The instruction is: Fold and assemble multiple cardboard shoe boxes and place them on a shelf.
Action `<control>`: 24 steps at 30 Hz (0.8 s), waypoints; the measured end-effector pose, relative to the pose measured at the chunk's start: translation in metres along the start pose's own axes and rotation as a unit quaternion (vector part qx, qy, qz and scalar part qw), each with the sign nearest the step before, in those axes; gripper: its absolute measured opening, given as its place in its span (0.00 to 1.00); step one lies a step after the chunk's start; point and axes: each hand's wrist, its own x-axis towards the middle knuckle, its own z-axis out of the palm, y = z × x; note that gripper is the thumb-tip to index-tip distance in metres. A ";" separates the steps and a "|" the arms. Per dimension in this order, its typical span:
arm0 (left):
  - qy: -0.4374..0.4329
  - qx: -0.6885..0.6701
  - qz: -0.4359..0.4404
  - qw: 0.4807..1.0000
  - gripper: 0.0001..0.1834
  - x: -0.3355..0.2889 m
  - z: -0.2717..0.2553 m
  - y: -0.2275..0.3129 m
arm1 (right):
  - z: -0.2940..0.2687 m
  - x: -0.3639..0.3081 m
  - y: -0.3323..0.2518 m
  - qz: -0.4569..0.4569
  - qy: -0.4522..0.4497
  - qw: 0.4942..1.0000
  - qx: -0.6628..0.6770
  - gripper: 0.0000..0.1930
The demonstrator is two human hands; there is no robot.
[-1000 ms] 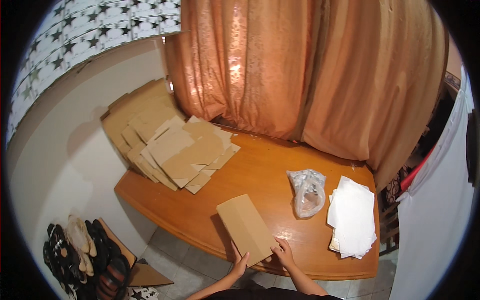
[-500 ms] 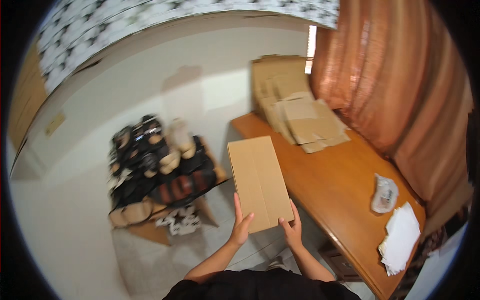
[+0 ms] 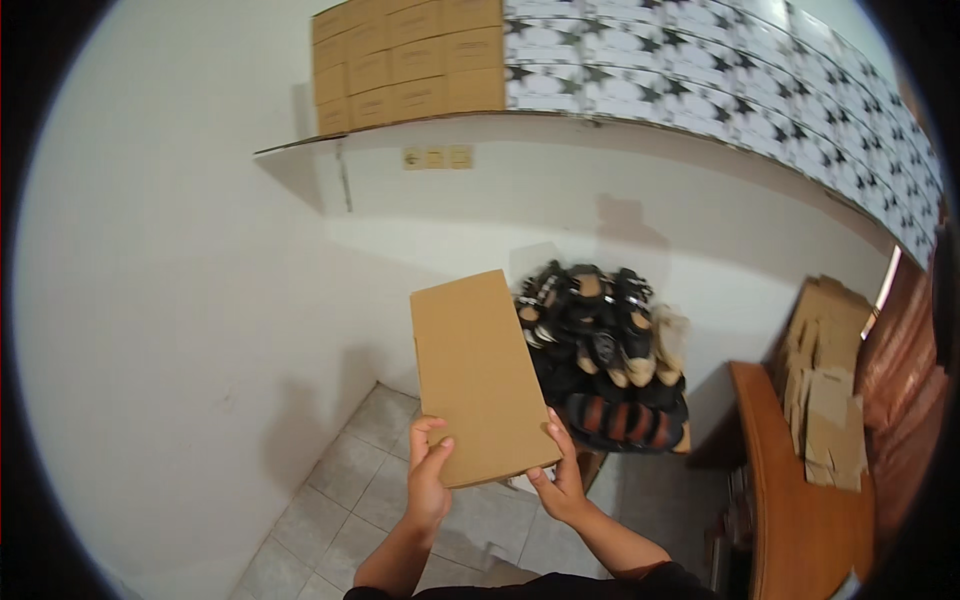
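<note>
Brown box [image 3: 480, 375] held up over the tiled floor [image 3: 365, 510]

The brown box is in the air in front of the person, its long side running away from the body and leaning a little to the left. The left hand [image 3: 430, 480] has its grip closed on the near left corner, with the thumb lying on the upper face and a finger curled at the side edge. The right hand [image 3: 562, 478] has its grip closed on the near right corner, the index finger along the side and the thumb at the near edge; its other fingers are hidden.

Just beyond the box, and partly covered by it in this view, stands a pile of shoes [image 3: 600, 350], mostly black with a few beige. To the right is the wooden worktop [image 3: 812, 545], carrying flattened cardboard [image 3: 832, 420] at its far end, near an orange-brown curtain [image 3: 905, 375].

High on the white wall [image 3: 190, 270] runs a shelf [image 3: 298, 146]. Stacked brown cartons [image 3: 410, 60] fill its left part, and white cartons with black stars [image 3: 690, 75] continue to the right. Three wall plates [image 3: 435, 158] sit below the brown cartons.
</note>
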 end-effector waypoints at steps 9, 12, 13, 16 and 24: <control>0.039 0.060 0.153 0.986 0.22 0.109 -0.090 0.083 | 0.134 0.148 0.034 -0.067 -0.056 0.984 0.158 0.26; 0.000 0.081 0.205 0.976 0.29 0.165 -0.114 0.121 | 0.169 0.216 0.039 -0.114 -0.076 0.978 0.155 0.26; -0.036 0.098 0.234 0.967 0.33 0.183 -0.122 0.131 | 0.180 0.238 0.040 -0.116 -0.075 0.978 0.159 0.26; -0.049 0.165 0.339 0.925 0.32 0.237 -0.154 0.159 | 0.222 0.301 0.037 -0.145 -0.097 0.973 0.150 0.27; 0.108 0.222 0.492 0.835 0.24 0.401 -0.247 0.232 | 0.361 0.459 0.068 -0.255 -0.088 0.946 0.181 0.36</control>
